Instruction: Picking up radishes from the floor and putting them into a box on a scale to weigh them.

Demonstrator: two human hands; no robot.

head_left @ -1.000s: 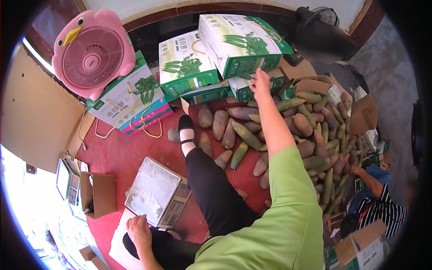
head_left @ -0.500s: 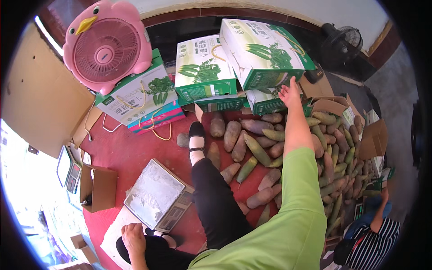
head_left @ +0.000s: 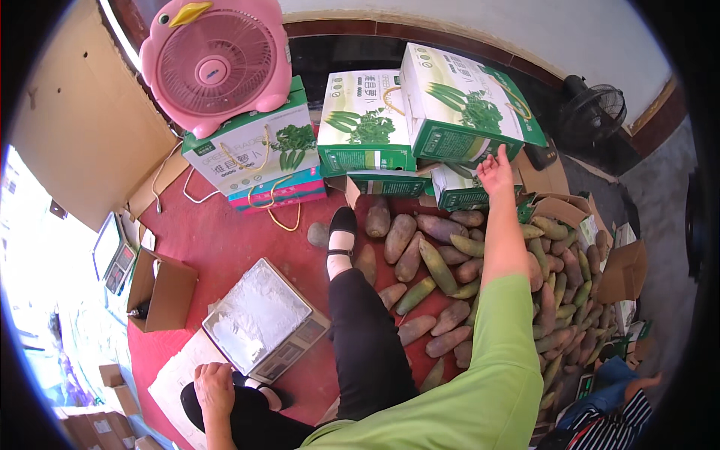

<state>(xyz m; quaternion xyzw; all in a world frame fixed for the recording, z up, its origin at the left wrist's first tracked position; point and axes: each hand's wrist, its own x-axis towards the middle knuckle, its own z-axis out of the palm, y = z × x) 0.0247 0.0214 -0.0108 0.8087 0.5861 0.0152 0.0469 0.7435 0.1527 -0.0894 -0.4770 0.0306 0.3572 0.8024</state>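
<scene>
My right hand (head_left: 496, 171) is stretched out with its palm turned up and fingers apart. Its fingertips meet the lower front edge of a green-and-white carton (head_left: 471, 112) printed with long radishes. That carton sits tilted on top of others, partly over a second, similar carton (head_left: 365, 120) to its left. Beneath my hand, a smaller gap-topped carton (head_left: 459, 196) holds at least one green radish. My left hand (head_left: 215, 390) rests on my left knee, its fingers loosely bent and holding nothing. Close to it stands a platform scale (head_left: 259, 319) with a whitish, worn top.
Purple-brown and green radishes (head_left: 439, 270) cover the red floor mat (head_left: 225, 247) ahead and to the right. A pink bird-shaped fan (head_left: 214, 71) stands on a carton at the far left. A black fan (head_left: 596, 112) is far right. Another person (head_left: 619, 409) works at lower right.
The whole view has swung slightly, so the cartons and fan appear farther right. My right hand stays at the top carton's lower edge, its fingers more spread. My left hand remains on the knee.
</scene>
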